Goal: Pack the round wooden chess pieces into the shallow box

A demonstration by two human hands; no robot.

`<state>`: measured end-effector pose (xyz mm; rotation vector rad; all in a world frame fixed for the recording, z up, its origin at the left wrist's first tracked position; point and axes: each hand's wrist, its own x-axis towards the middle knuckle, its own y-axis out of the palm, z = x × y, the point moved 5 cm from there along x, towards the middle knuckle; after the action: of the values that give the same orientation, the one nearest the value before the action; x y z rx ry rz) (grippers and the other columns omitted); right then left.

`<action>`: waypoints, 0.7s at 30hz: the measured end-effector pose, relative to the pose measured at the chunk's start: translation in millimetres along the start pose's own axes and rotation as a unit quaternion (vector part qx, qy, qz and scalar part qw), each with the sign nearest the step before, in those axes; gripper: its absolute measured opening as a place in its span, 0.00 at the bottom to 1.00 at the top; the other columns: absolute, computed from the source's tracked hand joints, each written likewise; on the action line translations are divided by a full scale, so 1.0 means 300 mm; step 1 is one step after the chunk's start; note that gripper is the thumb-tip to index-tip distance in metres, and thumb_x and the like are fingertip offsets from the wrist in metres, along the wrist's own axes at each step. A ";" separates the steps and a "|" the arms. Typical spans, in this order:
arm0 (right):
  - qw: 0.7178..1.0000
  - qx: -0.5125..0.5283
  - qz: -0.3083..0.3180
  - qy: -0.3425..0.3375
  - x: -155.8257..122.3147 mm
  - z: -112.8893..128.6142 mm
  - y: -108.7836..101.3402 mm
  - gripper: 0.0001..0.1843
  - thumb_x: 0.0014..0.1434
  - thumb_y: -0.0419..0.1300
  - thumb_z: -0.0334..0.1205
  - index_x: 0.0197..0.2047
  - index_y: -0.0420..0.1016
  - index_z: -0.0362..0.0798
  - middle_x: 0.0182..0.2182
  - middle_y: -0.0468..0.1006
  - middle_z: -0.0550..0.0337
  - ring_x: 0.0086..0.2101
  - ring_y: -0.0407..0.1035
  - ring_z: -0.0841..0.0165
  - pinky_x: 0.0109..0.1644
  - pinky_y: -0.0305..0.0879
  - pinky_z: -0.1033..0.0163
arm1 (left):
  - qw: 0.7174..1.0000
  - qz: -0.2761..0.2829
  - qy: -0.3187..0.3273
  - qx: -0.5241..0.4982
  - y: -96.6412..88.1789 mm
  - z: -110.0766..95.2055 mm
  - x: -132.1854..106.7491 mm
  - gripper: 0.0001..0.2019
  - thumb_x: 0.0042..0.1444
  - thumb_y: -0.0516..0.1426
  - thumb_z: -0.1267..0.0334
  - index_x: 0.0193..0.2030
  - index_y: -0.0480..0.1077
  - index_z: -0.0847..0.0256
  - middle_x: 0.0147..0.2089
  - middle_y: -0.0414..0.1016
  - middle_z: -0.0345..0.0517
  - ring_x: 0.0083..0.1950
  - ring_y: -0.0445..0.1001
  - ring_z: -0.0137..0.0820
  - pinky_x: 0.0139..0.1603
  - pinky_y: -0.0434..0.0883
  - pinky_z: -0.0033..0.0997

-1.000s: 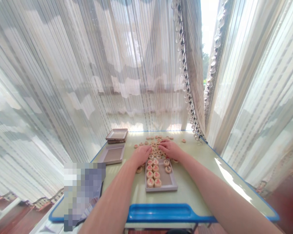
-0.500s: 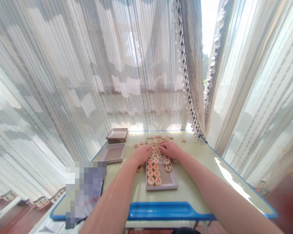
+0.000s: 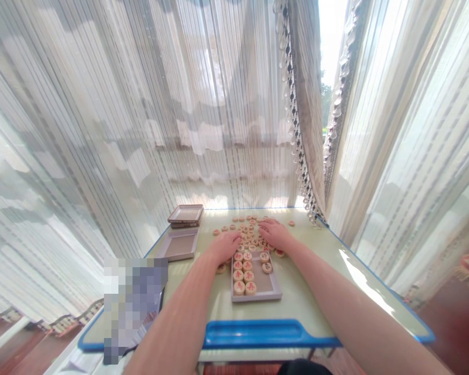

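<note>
Several round wooden chess pieces (image 3: 247, 229) with red or dark characters lie scattered on the pale green table (image 3: 308, 291). A shallow grey tray (image 3: 272, 287) near me holds rows of pieces (image 3: 243, 272) in its left half. My left hand (image 3: 226, 244) lies palm down on the pieces just beyond the tray's far left corner, fingers stretched forward. My right hand (image 3: 274, 234) rests flat over the pile beyond the tray's far right corner, fingers spread. Neither hand visibly grips a piece.
An empty grey tray (image 3: 180, 245) lies at the table's left, and a stacked box lid (image 3: 186, 214) sits behind it. A blue moulded handle (image 3: 254, 333) runs along the near edge. Sheer curtains surround the table; a blurred patch (image 3: 135, 302) covers the near left.
Both hands have shifted slightly over the pile of pieces, the right one moving a little farther out. The view has tipped slightly; the tray's contents look unchanged.
</note>
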<state>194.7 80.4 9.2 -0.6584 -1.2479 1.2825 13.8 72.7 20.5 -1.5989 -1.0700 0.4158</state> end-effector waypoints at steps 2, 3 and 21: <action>1.000 -0.007 0.024 -0.003 0.000 0.002 0.013 0.24 0.61 0.44 0.49 0.56 0.67 0.52 0.55 0.68 0.55 0.54 0.59 0.58 0.57 0.52 0.53 | 1.000 0.004 -0.005 -0.002 0.005 0.006 0.002 0.18 0.59 0.44 0.59 0.45 0.72 0.55 0.49 0.74 0.45 0.50 0.71 0.35 0.53 0.64 0.33; 0.999 -0.011 0.031 -0.004 0.000 0.002 0.018 0.24 0.61 0.44 0.49 0.55 0.68 0.52 0.54 0.68 0.55 0.53 0.59 0.58 0.57 0.52 0.52 | 1.000 0.006 -0.006 -0.003 0.006 0.008 0.003 0.18 0.59 0.44 0.59 0.46 0.72 0.55 0.49 0.74 0.45 0.50 0.71 0.35 0.53 0.64 0.33; 0.996 0.072 -0.059 -0.012 -0.080 0.065 -0.184 0.20 0.53 0.56 0.40 0.50 0.72 0.46 0.41 0.75 0.53 0.43 0.66 0.62 0.48 0.61 0.59 | 0.999 0.008 -0.014 0.033 -0.004 -0.007 0.004 0.18 0.58 0.45 0.59 0.47 0.71 0.55 0.50 0.74 0.45 0.51 0.70 0.34 0.53 0.64 0.31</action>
<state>199.1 39.6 57.5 -0.4606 -1.1829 1.2709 15.4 72.2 22.5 -1.5475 -1.0555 0.4812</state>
